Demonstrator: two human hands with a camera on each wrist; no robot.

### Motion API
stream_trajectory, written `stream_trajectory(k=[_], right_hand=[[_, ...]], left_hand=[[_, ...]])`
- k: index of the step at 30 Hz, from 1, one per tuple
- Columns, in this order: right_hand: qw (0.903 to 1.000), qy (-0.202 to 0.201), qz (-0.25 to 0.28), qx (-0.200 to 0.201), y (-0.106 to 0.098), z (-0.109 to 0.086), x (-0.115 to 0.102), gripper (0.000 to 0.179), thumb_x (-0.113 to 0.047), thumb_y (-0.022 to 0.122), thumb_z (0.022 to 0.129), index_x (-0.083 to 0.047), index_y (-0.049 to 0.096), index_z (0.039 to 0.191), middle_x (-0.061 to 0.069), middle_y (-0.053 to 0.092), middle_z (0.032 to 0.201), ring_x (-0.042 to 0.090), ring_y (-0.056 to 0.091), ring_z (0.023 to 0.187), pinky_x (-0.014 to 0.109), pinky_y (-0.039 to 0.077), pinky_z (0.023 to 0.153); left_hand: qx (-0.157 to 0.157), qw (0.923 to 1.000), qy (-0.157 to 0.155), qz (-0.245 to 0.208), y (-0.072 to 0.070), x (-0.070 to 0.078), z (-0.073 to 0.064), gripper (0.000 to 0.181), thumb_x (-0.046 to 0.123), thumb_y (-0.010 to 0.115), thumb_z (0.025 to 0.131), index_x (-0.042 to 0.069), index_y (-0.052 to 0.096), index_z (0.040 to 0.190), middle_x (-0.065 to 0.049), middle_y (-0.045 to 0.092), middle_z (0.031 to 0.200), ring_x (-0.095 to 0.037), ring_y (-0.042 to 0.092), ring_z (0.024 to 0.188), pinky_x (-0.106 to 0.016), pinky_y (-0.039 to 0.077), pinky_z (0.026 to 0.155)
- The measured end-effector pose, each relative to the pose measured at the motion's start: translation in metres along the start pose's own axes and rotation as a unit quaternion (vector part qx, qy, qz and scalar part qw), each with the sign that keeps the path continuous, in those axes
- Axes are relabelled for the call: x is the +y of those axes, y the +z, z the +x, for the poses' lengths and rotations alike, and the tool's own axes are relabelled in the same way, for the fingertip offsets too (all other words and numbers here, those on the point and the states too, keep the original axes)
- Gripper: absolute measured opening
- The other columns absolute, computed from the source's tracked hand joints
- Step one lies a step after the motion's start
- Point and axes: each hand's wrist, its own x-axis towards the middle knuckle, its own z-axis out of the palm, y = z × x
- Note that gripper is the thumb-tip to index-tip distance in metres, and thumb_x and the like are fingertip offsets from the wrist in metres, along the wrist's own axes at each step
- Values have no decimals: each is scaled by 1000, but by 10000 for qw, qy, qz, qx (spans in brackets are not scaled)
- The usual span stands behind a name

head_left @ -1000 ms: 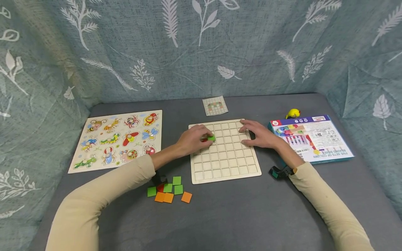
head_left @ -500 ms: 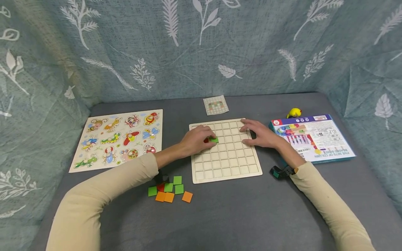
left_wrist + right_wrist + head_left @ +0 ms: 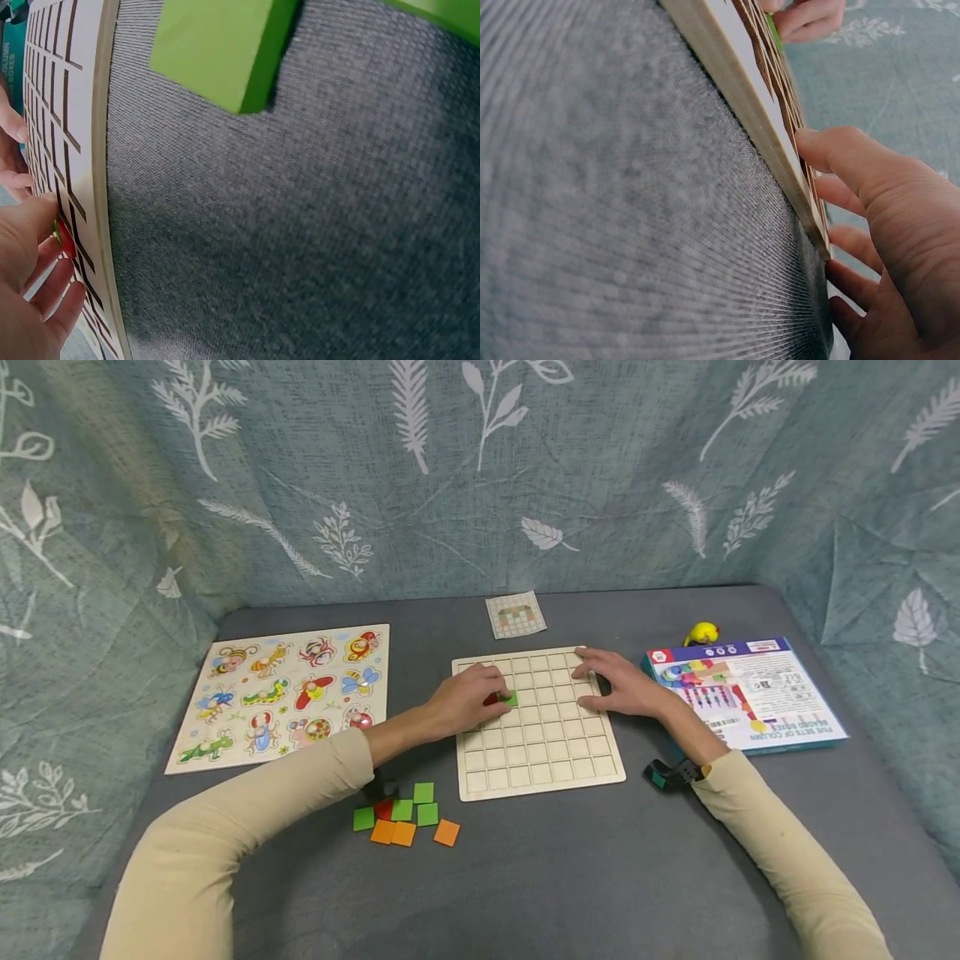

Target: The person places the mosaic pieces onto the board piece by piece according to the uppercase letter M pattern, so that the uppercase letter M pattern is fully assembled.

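My left hand (image 3: 467, 700) is over the left part of a wooden grid board (image 3: 551, 750), its thumb and fingertips around a small green square tile (image 3: 512, 699). Beside that tile a red tile (image 3: 66, 240) shows on the board, partly covered by the fingers. The green tile looks nearly flat on the grid. On the right edge of the board rests my right hand (image 3: 621, 685), fingers spread and nothing held. In the right wrist view its thumb (image 3: 821, 148) touches the board's top face.
Loose green tiles (image 3: 427, 814), orange tiles (image 3: 446, 832) and a red tile (image 3: 384, 810) lie near the board's front left. An insect puzzle board (image 3: 277, 693) is at left, a pattern card (image 3: 516, 615) behind. A box (image 3: 750, 693) and a yellow toy (image 3: 702, 632) stand right.
My left hand has shifted slightly right over the grid, and the green tile has gone from tilted to nearly flat on the board. My right hand has stayed on the edge.
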Motion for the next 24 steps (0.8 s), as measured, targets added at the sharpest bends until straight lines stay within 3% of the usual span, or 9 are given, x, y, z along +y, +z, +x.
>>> stream_trajectory(k=[11, 19, 24], right_hand=[[10000, 42, 12, 1, 0, 1, 1, 39, -22, 70, 88, -8, 60, 123, 20, 29, 156, 44, 21, 145, 65, 21, 112], [10000, 66, 46, 2, 0, 1, 2, 38, -21, 70, 88, -8, 60, 123, 20, 29, 156, 44, 21, 145, 64, 21, 112], [10000, 66, 45, 26, 1, 2, 2, 38, -21, 70, 88, -8, 60, 123, 20, 29, 156, 44, 21, 145, 64, 21, 112]], left_hand=[[-230, 9982, -291, -466, -1, 0, 3, 19, 23, 69, 90, 10, 72, 104, -5, 68, 105, -19, 59, 97, -32, 49, 78], [-227, 9991, -9, -352, -2, -2, 4, 19, 21, 67, 91, 8, 72, 105, -7, 69, 104, -20, 60, 94, -35, 50, 85], [-247, 9992, -42, -327, -2, -3, 4, 20, 22, 66, 92, 8, 72, 106, -7, 68, 105, -20, 60, 95, -35, 50, 85]])
